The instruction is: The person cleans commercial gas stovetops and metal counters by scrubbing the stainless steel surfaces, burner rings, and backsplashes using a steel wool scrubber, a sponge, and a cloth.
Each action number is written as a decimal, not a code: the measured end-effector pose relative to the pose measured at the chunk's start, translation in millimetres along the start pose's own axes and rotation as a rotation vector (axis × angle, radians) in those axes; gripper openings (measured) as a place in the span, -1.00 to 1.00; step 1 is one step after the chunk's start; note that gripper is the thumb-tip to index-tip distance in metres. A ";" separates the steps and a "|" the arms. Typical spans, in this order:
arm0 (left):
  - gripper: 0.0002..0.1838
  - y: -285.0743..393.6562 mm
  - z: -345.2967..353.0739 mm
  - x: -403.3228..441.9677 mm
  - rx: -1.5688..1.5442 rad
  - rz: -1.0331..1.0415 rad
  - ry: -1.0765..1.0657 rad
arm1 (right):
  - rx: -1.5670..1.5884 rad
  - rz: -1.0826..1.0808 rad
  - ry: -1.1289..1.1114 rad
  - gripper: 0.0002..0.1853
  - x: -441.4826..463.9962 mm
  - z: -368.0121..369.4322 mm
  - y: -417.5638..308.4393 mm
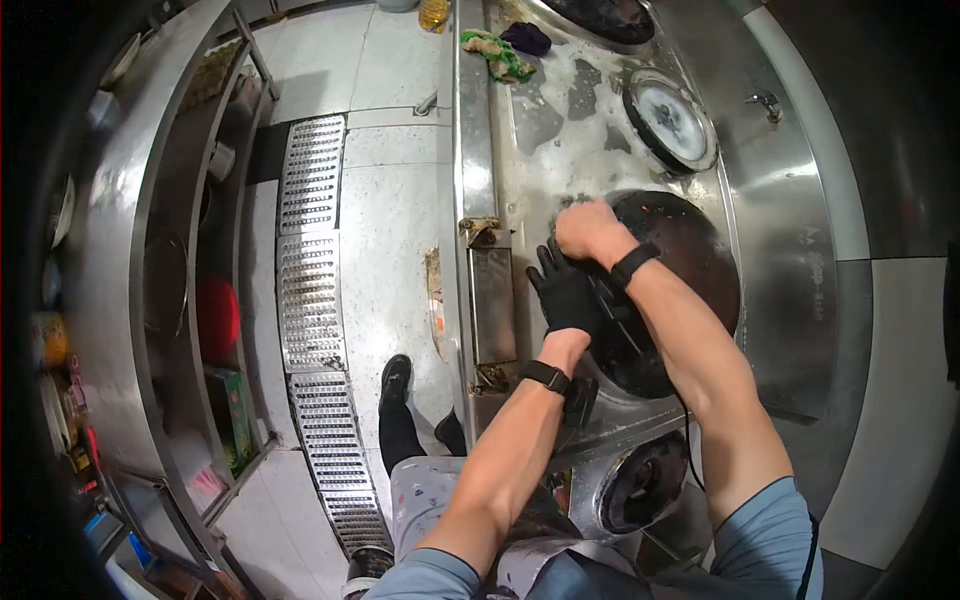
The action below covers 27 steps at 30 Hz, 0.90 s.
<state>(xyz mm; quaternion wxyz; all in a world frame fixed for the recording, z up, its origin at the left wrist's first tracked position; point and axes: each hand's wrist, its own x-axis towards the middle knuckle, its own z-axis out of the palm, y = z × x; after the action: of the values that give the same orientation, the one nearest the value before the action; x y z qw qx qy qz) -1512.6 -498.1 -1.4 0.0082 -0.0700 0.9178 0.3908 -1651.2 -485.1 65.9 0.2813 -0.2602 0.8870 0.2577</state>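
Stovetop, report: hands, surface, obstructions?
Gloved left hand, bare right hand close together; right grip's contents hidden. Stovetop sudsy. Dark disc beneath right forearm; green cloth farther up.

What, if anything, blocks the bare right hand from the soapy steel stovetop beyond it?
Nothing visible: the soapy steel stovetop lies open ahead of the bare right hand. The black-gloved left hand is nearer the body; the dark round disc lies to the right.

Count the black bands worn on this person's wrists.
2. The left wristband sits just behind the gloved left hand; the right wristband sits just behind the bare right hand. Both wrists show, so none seems hidden.
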 end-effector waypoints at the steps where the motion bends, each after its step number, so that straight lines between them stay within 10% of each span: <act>1: -0.18 -2.9 9.4 -1.6 0.026 0.009 0.036 | 0.019 -0.021 -0.014 -0.72 1.6 2.9 -0.7; 5: -0.27 -28.9 44.3 -50.8 -0.597 -0.038 0.005 | -0.147 -0.251 0.002 -0.73 -42.6 12.6 -42.9; 17: -0.42 -7.5 17.6 0.9 0.032 0.021 0.118 | 0.084 0.021 0.037 -0.69 -12.0 14.1 8.5; 27: -0.53 -33.0 16.4 -155.5 -0.467 0.202 0.056 | -0.227 -0.293 0.286 -0.67 -119.7 86.7 -90.5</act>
<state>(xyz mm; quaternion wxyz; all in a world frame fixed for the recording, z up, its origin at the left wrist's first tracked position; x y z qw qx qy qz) -1354.9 -489.9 -25.6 -0.0727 0.0110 0.8050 0.5887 -1480.0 -461.0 52.1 0.1559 -0.4499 0.8360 0.2729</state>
